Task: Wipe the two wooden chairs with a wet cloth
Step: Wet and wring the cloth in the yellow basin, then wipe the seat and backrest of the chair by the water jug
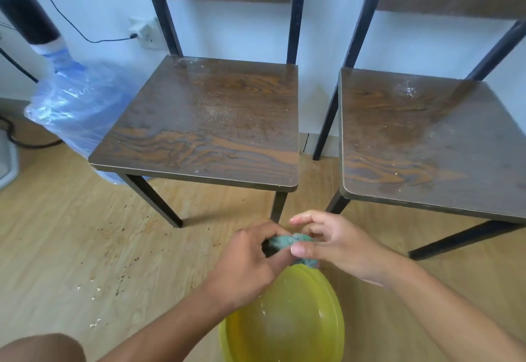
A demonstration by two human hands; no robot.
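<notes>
Wood-grain seats, two: left dark wooden chair [205, 122] and right dark wooden chair [427, 139] both crumb-dusted, so wiping looks not yet begun. Your left hand [247, 265] and right hand [338, 245], fingers clamped on the bunched teal cloth [287, 240], hold it above the round yellow plastic basin [327, 299]; contents: seemingly shallow water.

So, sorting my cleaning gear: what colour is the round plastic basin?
Translucent yellow round plastic basin, clearest in the head view.
</notes>
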